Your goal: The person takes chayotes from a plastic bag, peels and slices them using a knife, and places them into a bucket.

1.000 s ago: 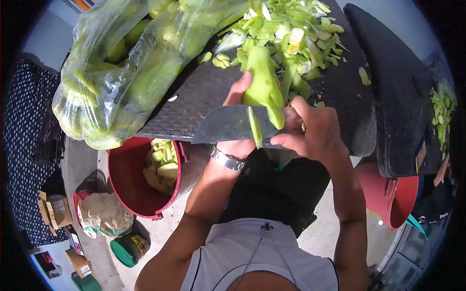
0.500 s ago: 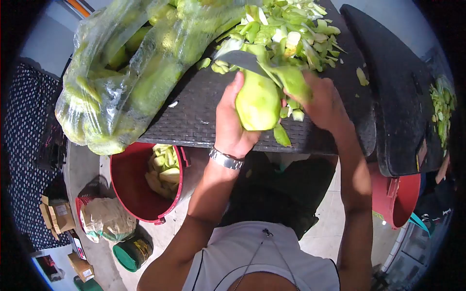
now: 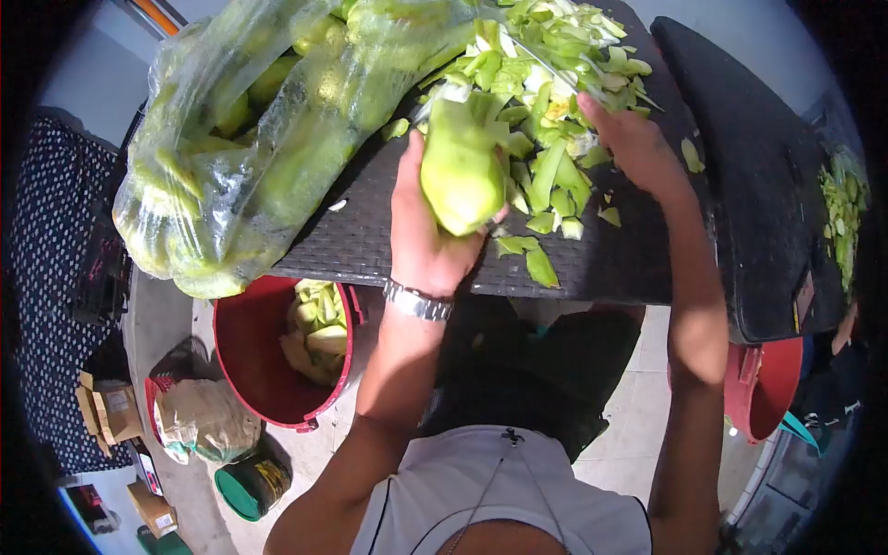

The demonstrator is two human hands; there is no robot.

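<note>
Two hands, which were close together half a second ago, are now well apart. At that time the knife blade lay across the upper part of the green papaya-like fruit (image 3: 462,176), and a loose strip of peel was beside the right hand (image 3: 634,148). Now the knife (image 3: 546,61) has left the fruit; its blade is seen almost edge-on, as a thin line over the heap of peelings (image 3: 527,88). The right hand is closed around the handle, which its fingers mostly hide.

The left hand (image 3: 427,236) alone supports the fruit and has moved a little to the left with it. This hand is curved around the fruit from below, thumb on one side and fingertips on the other. The fruit is above the dark woven table (image 3: 638,254), between the plastic bag (image 3: 277,176) and the heap, with its rounded end toward the person; whether it also touches the table, I cannot tell.

For the peeling, I judge that one stroke is finished and its strip is released, perhaps the broad peel (image 3: 555,176) just right of the fruit. The side facing up looks smooth and pale, so it seems already peeled; the underside is hidden.
</note>
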